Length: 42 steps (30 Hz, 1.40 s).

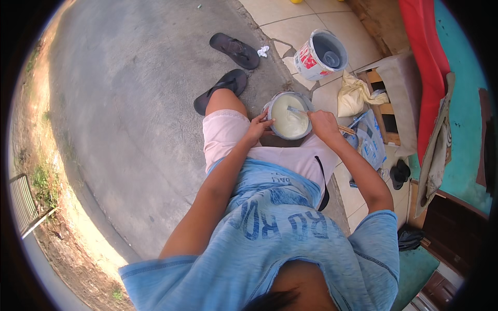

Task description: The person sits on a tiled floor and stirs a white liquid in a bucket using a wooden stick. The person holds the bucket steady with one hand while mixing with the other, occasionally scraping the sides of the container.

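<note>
A round bucket [281,136] of smooth, pale cream liquid [284,124] is held close at my lap, between my legs. My left hand [259,127] grips its left side, thumb at the rim and fingers around the outer wall. In my right hand [324,124], closed over the bucket's right edge, is a wooden-handled tool with a flat grey metal part [296,110]. That part reaches into the liquid, where swirl marks show around it. The tool's far end is sunk in the liquid, so I cannot tell whether it is a brush or a blade.
A larger white-and-red bucket [314,61] with a grey inside stands beyond on the tiles. To the right are a cream bag [353,96], a blue-and-white plastic sack [371,140] and dark shoes [399,173]. Black flip-flops [234,51] rest on the concrete, one under my foot.
</note>
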Tool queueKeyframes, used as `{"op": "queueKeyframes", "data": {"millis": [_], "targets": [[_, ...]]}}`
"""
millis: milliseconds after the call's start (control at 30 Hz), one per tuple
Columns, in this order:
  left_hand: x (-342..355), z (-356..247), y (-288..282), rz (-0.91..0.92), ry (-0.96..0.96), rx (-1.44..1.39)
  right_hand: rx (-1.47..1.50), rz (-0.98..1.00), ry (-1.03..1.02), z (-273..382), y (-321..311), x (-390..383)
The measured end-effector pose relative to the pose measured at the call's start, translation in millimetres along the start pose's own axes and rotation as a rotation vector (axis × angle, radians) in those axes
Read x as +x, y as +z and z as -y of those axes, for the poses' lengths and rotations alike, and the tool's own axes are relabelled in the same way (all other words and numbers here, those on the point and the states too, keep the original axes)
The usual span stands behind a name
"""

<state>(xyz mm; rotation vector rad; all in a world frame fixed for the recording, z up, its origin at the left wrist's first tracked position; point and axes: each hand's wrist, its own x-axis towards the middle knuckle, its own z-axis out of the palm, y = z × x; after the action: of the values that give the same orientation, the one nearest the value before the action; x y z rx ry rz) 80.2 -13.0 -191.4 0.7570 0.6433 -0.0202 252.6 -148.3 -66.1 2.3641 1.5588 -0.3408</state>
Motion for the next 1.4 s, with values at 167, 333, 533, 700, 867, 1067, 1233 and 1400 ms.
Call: {"op": "queueKeyframes", "data": {"millis": [167, 333, 533, 700, 867, 1067, 1233, 1400], "targets": [[1.4, 0.3, -3.2, 0.016, -0.017, 0.014, 0.113, 0.041, -0.103, 12.0, 1.1, -27.5], [-1.3, -1.1, -0.5, -0.002, 0.009, 0.01, 0.026, 0.056, -0.072, -22.1, -6.2, -31.4], [0.0, -0.1, -0.3, 0.0, -0.013, 0.002, 0.022, -0.036, 0.103, -12.0, 5.8, -9.3], [5.4, 5.3, -6.1, 0.003, -0.008, 0.011, 0.16, -0.045, -0.016, 16.2, 5.2, -28.1], [0.9, 1.0, -1.1, -0.008, -0.001, 0.015, 0.09, 0.1, -0.06, -11.6, -4.3, -36.0], [0.9, 0.0, 0.2, -0.017, -0.007, 0.022, -0.005, -0.046, 0.064, -25.6, -5.0, -7.3], [9.0, 9.5, -6.0, -0.041, -0.006, -0.013, 0.154, -0.059, -0.059, 1.3, 2.8, -14.3], [9.5, 10.8, -7.1, -0.039, 0.013, -0.012, 0.087, 0.064, -0.124, -7.2, -11.7, -28.7]]}}
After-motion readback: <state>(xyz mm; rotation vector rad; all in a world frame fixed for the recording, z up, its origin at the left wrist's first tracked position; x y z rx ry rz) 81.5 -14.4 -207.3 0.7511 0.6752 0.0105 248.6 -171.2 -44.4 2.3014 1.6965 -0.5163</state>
